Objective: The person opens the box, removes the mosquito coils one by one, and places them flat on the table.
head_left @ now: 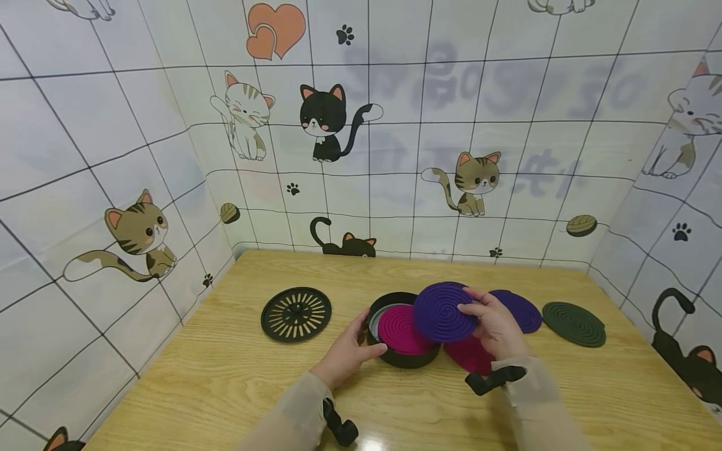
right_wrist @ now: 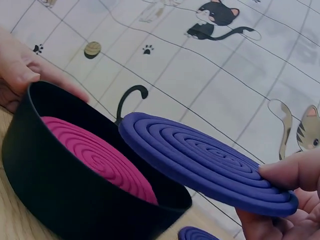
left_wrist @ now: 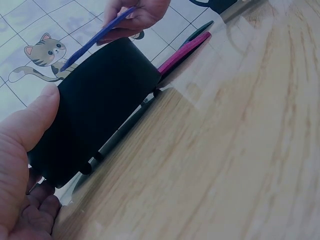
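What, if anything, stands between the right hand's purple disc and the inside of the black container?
Nothing visible stands between the purple disc and the mouth of the black container; a pink disc lies inside.

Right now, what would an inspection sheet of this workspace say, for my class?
Surface: wooden table.
Job's things: black pot, pink disc inside it; purple disc held above its right rim.
Clutter: slotted black lid left of the pot; second purple disc, second pink disc and green disc right of it.
Hands: left hand grips the black pot; right hand pinches the purple disc.
Cables: nothing seen.
Surroundings: cat-patterned wall covering.
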### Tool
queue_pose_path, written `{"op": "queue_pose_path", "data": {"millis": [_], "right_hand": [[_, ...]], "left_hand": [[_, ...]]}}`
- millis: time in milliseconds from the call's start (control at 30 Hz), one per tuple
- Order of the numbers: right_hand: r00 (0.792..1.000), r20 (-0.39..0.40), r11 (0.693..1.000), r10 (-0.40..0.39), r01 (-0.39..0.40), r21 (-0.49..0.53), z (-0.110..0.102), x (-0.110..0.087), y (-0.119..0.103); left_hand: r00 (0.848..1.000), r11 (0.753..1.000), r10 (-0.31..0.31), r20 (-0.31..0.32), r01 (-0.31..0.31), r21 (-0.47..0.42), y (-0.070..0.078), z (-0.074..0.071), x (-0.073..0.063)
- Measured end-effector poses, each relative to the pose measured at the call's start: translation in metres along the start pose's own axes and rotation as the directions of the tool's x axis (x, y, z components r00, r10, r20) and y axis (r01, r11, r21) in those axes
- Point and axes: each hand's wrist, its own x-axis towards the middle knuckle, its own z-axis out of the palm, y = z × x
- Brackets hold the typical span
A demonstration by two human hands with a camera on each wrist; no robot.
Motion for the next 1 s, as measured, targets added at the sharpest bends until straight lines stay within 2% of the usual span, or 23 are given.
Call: {"op": "queue_pose_path", "data": {"millis": [400, 633, 900, 1000], "right_hand": [[0.998, 0.064, 0.989, -0.013, 0.003, 0.151, -0.058, -0.012, 0.003], [0.999, 0.047, 0.99, 0.007, -0.014, 0.139, -0.088, -0.018, 0.006], [0.996, 0.09, 0.971, 0.029, -0.05, 0.233, -0.12, -0.028, 0.005], [0.996, 0.064, 0.968, 0.065, -0.079, 0.237, -0.13, -0.03, 0.005]], "left_hand": [[1.0, 0.999, -0.012, -0.004, 0.013, 0.036, 0.0, -0.001, 0.002], [1.0, 0.999, -0.013, 0.0, 0.013, 0.035, -0.004, -0.001, 0.003], [1.0, 0.999, -0.017, -0.002, 0.017, 0.031, -0.003, -0.002, 0.002], [1.0, 1.0, -0.014, -0.007, 0.015, 0.02, -0.003, -0.001, 0.002]]}}
